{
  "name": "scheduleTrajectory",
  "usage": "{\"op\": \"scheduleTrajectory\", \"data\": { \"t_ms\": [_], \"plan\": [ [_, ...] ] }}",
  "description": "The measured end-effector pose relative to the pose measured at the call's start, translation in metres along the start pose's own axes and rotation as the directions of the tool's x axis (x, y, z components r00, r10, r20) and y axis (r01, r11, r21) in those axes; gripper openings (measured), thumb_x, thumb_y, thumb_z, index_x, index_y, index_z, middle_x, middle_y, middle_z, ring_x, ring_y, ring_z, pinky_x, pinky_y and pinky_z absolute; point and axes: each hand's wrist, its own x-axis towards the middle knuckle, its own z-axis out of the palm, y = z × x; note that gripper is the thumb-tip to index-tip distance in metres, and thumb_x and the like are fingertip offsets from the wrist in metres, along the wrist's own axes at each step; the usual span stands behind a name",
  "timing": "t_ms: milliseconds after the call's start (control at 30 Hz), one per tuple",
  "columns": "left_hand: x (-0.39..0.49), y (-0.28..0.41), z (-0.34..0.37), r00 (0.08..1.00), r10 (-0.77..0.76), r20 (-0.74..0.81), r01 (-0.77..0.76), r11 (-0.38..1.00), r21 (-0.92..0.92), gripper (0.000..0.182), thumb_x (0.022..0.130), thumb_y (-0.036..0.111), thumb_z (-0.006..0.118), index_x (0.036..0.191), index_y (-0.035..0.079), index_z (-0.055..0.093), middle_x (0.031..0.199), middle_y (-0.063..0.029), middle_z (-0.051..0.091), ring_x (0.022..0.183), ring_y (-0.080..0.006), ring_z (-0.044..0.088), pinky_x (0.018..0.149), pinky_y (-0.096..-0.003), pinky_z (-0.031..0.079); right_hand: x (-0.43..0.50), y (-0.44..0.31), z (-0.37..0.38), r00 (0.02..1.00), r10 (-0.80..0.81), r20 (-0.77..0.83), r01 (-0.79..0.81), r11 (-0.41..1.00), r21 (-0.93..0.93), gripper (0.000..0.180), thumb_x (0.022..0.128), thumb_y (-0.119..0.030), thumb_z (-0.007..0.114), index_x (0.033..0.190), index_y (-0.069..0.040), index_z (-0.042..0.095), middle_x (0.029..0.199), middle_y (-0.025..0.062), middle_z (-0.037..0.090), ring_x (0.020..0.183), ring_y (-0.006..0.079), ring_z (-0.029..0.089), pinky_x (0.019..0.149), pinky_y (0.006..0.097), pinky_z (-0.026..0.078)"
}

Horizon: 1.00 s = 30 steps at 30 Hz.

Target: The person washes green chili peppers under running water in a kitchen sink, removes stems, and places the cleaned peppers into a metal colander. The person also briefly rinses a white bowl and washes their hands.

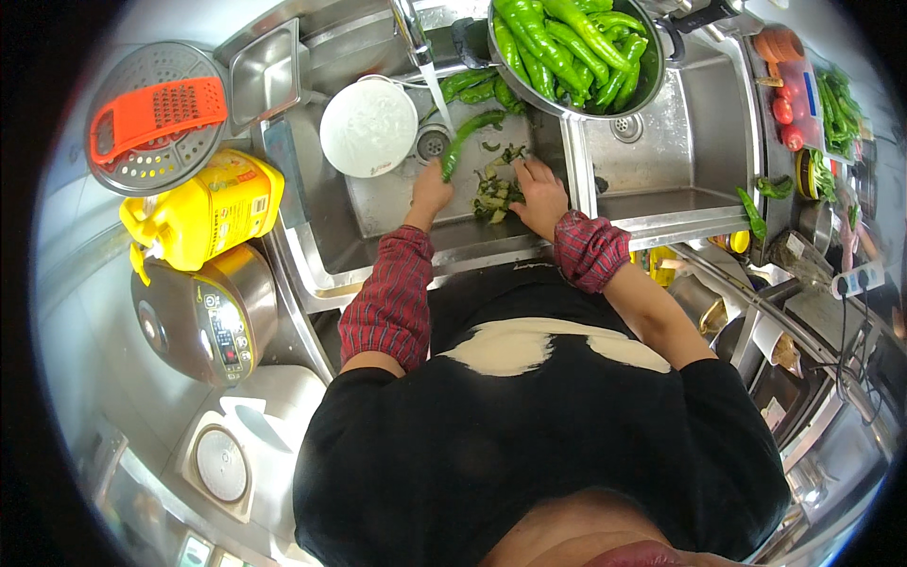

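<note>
My left hand (431,188) grips one end of a long green pepper (471,135) above the left sink basin (386,205), close to the stream from the faucet (418,49). At the right side of that basin, my right hand (541,196) rests against a heap of green pepper trimmings (496,191); whether it grasps any cannot be told. More green peppers (478,88) lie at the back of the basin. A white bowl (368,126) full of water sits left of the drain. A metal pot heaped with green peppers (577,53) stands over the sink divider, at the back.
At left are an orange grater (159,113) on a perforated steel lid, a yellow jug (220,202) and a rice cooker (212,312). The right basin (666,159) has a drain. Tomatoes (783,111), loose peppers (752,214) and a power strip (857,278) are at right.
</note>
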Motion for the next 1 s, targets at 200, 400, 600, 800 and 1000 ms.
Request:
{"op": "scheduleTrajectory", "data": {
  "t_ms": [200,400,600,800,1000],
  "plan": [
    [-0.011,0.04,0.004,0.729,0.389,0.563,-0.492,0.87,0.036,0.073,0.072,0.026,0.076,0.137,0.012,0.044,0.116,-0.0174,0.062,0.111,-0.0419,0.056,0.093,-0.0465,0.046,0.022,-0.01,-0.029,0.848,-0.254,0.466,0.346,0.93,-0.123,0.077,0.079,-0.015,0.07,0.146,-0.02,0.033,0.119,0.0199,0.058,0.098,0.0373,0.061,0.079,0.0461,0.05],
    [0.025,0.05,0.002,0.949,0.246,0.197,-0.253,0.967,0.013,0.084,0.071,0.02,0.079,0.143,0.013,0.037,0.149,-0.0231,0.032,0.137,-0.0402,0.032,0.108,-0.044,0.036,-0.01,0.016,-0.071,0.946,-0.021,0.324,-0.042,0.982,0.187,0.067,0.085,-0.009,0.06,0.146,-0.019,0.033,0.082,0.0231,0.064,0.071,0.0423,0.062,0.062,0.0523,0.047],
    [0.089,0.061,0.054,0.973,0.075,0.22,-0.126,0.966,0.228,0.068,0.074,0.012,0.069,0.139,0.013,0.046,0.154,-0.0228,0.02,0.141,-0.0396,0.023,0.111,-0.0458,0.033,-0.055,0.019,-0.117,0.779,0.033,0.627,0.122,0.972,-0.203,0.072,0.073,0.002,0.059,0.133,-0.038,0.053,0.088,0.0158,0.058,0.079,0.0343,0.063,0.063,0.0401,0.052],
    [0.114,0.083,0.051,0.971,0.031,0.238,-0.118,0.925,0.36,0.048,0.084,0.021,0.062,0.131,0.019,0.057,0.16,-0.0118,0.002,0.146,-0.0368,0.005,0.111,-0.0635,0.021,-0.076,0.018,-0.147,0.905,-0.047,0.422,0.097,0.99,-0.098,0.07,0.072,0.0,0.06,0.134,-0.031,0.054,0.081,0.013,0.05,0.063,0.0302,0.058,0.053,0.042,0.048],
    [0.14,0.065,0.071,0.898,-0.128,0.42,-0.048,0.922,0.383,0.038,0.085,0.027,0.064,0.122,0.018,0.065,0.159,-0.0059,0.01,0.142,-0.0337,0.019,0.103,-0.0623,0.035,-0.056,0.047,-0.226,0.81,-0.047,0.585,-0.007,0.996,0.09,0.072,0.072,0.004,0.061,0.139,-0.022,0.05,0.105,0.0183,0.062,0.089,0.0368,0.062,0.08,0.0405,0.052]
  ]
}}
